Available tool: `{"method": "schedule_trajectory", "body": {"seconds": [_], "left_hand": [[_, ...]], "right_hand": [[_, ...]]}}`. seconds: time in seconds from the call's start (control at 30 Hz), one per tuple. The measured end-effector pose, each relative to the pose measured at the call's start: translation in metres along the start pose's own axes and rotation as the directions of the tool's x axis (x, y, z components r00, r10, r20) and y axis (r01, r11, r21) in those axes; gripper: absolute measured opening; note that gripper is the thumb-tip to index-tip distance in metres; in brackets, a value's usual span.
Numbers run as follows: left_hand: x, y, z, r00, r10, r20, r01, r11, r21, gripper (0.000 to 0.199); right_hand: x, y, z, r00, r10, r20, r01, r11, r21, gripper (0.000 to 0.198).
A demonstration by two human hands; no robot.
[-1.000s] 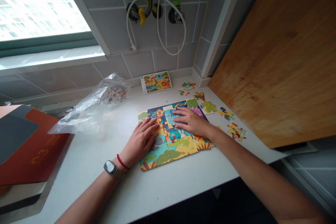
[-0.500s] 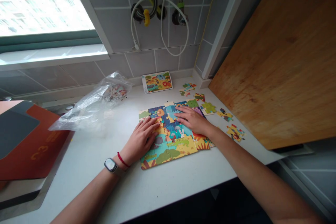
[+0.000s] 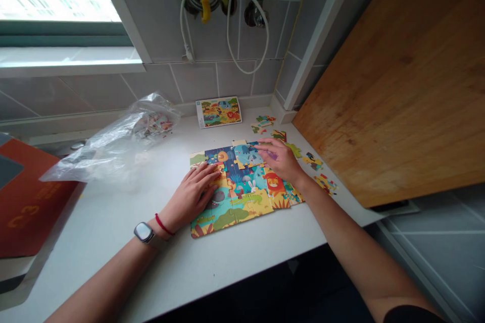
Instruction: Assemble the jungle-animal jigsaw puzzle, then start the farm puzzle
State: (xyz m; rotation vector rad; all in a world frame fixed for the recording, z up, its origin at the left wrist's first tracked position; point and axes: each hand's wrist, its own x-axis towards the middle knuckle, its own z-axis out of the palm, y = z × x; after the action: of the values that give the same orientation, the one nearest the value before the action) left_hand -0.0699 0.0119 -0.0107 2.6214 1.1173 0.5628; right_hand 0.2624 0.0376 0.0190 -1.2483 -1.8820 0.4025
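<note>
A partly joined jigsaw puzzle (image 3: pixel 235 204) with cartoon animals lies flat on the white counter. My left hand (image 3: pixel 195 192) rests on its left side, fingers stretched out and holding nothing. My right hand (image 3: pixel 280 159) is over the upper right part, its thumb and fingers drawn together at the right edge of a blue elephant puzzle piece (image 3: pixel 248 155). That piece sits at the top of the puzzle; whether it lies fully flat I cannot tell. The palm hides some pieces beneath. A lion piece (image 3: pixel 275 184) shows below the right hand.
Several loose pieces (image 3: pixel 312 161) lie right of the puzzle, near a wooden board (image 3: pixel 394 86). A picture card (image 3: pixel 219 112) leans at the back wall. To the left are a clear plastic bag (image 3: pixel 113 149) and an orange-and-grey box (image 3: pixel 38 202). Hoses and a white cable (image 3: pixel 267 35) hang above.
My right hand has lifted from lying flat and drawn its fingers in toward the elephant's right edge, uncovering more of the elephant and the lion. My left hand stays on the puzzle. The view has shifted slightly.
</note>
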Motion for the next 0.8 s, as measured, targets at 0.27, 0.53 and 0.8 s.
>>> {"method": "schedule_trajectory", "body": {"seconds": [0.27, 0.53, 0.8], "left_hand": [[0.000, -0.005, 0.005, 0.999, 0.029, -0.041, -0.030, 0.999, -0.031, 0.044], [-0.001, 0.023, -0.003, 0.977, 0.205, -0.059, -0.206, 0.978, -0.019, 0.038], [-0.008, 0.065, 0.011, 0.910, 0.400, 0.110, -0.387, 0.914, -0.121, 0.036]], "right_hand": [[-0.058, -0.036, -0.051, 0.998, 0.051, -0.025, -0.053, 0.997, -0.056, 0.022], [-0.111, -0.042, -0.050, 0.891, -0.072, 0.447, 0.215, 0.936, -0.278, 0.034], [-0.119, -0.024, -0.048, 0.877, -0.254, 0.408, 0.360, 0.910, -0.206, 0.031]]}}
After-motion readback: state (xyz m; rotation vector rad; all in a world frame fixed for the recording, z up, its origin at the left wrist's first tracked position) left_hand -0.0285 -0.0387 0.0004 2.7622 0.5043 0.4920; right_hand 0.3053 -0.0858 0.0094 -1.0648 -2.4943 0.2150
